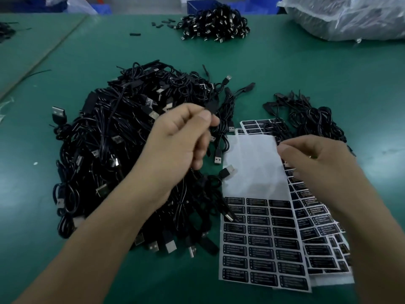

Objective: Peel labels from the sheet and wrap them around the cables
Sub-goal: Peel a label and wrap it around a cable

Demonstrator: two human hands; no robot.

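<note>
Now | left hand [186, 139] pinches USB cable [211, 107] above cable pile [105, 139] | right hand [317, 163] at label sheet [252, 163] edge, grip unclear | surface [109, 51] open beyond

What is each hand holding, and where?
The left hand pinches a black cable near one end. The right hand hovers at the label sheet; a grip cannot be told.

Left hand [184, 137] pinches a cable [212, 107]; right hand [315, 159] hangs over label sheet [252, 154].

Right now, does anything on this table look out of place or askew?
The label sheets lie fanned askew, not squarely stacked, and black cables from the right pile drape over the farthest sheet.
</note>
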